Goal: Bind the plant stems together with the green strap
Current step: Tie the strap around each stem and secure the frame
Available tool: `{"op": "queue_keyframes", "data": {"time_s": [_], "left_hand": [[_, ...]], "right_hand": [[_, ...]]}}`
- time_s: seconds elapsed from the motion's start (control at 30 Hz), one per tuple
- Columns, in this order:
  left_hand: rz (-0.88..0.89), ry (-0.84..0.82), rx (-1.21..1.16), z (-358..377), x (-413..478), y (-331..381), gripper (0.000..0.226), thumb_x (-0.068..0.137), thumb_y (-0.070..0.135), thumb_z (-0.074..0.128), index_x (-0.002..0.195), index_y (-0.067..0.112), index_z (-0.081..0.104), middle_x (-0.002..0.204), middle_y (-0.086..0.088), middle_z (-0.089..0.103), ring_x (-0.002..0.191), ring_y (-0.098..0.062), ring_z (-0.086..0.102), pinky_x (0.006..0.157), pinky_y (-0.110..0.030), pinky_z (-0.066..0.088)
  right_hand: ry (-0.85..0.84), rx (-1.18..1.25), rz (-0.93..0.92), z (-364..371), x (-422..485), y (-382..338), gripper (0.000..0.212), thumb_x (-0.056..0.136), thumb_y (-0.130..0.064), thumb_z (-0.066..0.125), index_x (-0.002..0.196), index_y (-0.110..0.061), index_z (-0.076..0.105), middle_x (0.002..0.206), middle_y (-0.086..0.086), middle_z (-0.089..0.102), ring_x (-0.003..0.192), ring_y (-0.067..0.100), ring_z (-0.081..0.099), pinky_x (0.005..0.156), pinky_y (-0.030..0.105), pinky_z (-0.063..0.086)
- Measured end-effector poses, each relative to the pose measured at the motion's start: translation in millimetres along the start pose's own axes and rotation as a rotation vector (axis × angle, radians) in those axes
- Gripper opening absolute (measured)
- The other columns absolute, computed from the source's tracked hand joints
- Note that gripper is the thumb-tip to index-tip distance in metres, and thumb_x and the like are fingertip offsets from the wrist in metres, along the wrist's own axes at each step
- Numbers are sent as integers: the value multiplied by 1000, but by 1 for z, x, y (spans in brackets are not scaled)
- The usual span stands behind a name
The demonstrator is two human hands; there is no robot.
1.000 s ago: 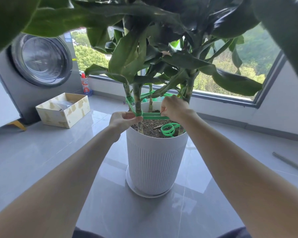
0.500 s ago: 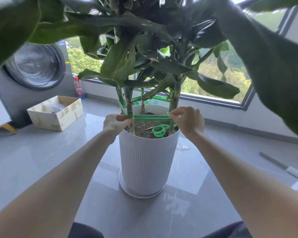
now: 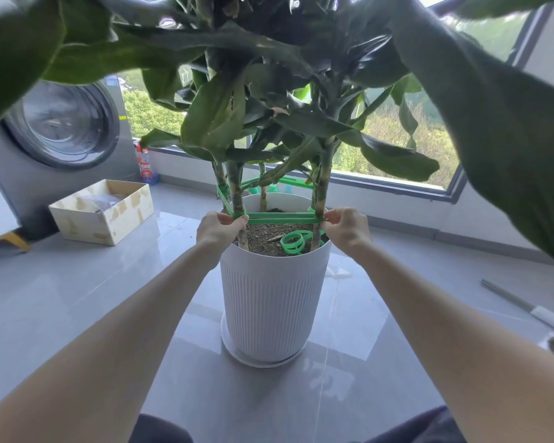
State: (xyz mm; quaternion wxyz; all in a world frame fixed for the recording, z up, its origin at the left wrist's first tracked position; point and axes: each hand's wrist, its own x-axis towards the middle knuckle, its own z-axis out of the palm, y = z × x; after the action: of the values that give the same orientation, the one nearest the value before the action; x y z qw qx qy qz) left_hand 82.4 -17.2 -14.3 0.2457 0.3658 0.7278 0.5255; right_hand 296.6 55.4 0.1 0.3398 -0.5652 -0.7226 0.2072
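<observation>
- The green strap (image 3: 282, 218) runs just above the rim of the white pot (image 3: 271, 298). It goes from the near-left stem (image 3: 238, 199) across to the near-right stem (image 3: 323, 183).
- More strap goes round the thin stem (image 3: 262, 190) at the back of the pot, so it looks like it loops round all the stems.
- The left hand (image 3: 219, 227) pinches the strap at the near-left stem, over the pot's left rim.
- The right hand (image 3: 346, 230) pinches the strap at the near-right stem, over the pot's right rim.
- Between the hands, the strap looks pulled flat and tight, in two lines.
- A coil of spare strap (image 3: 293, 243) lies on the soil (image 3: 259, 239) inside the pot. I cannot tell if it joins the loop.
- I think the wrapping is mostly done. What is left is to pull it snug and fix the end so it holds.
</observation>
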Motion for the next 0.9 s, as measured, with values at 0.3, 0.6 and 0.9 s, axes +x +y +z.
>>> {"op": "queue_keyframes", "data": {"time_s": [0.3,0.6,0.9], "left_hand": [[-11,-26,-60,0,4,-3,29,81,34,72,80,15,51,97,-12,61,89,-25,59,85,-38,49],[-14,-31,-93,-1,8,-2,51,78,30,76,117,4,56,113,-9,62,108,-26,60,92,-35,49],[-22,-28,-97,-1,6,-1,46,78,29,75,114,4,60,113,-9,64,108,-25,60,98,-39,47]], "right_hand": [[160,15,85,5,13,4,18,92,-13,61,103,-10,74,102,9,72,89,23,65,81,31,52],[265,4,69,13,15,-2,20,95,-12,56,103,-6,73,102,7,72,82,18,63,67,21,43],[250,-64,82,13,6,1,20,91,-8,56,90,-7,76,90,12,73,79,26,67,70,36,57]]}}
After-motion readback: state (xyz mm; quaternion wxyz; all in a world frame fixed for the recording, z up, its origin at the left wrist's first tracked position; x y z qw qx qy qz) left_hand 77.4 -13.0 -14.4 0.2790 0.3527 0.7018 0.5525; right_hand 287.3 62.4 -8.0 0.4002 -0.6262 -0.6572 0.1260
